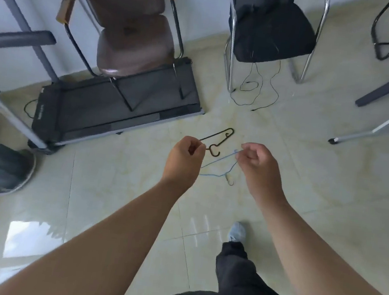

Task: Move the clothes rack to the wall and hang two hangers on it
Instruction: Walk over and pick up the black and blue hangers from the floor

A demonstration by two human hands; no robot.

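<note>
**Hangers in hand, rack not yet reached**

Hangers were up off the tiled floor [328, 199], one per hand. Left hand [185, 157] was pinched closed on the dark hanger [217, 139]; right hand [260, 165] was curled shut on the blue hanger [219, 168], which dangled below. A white rack leg [370, 131] showed far right; whether it stood at the wall could not be told. Judged risk: thin wires snagging each other, or the loosely hanging blue one slipping free.

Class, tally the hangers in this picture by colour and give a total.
Dark brown hanger, held in the left hand: 1
Light blue hanger, held in the right hand: 1
Total: 2
</note>
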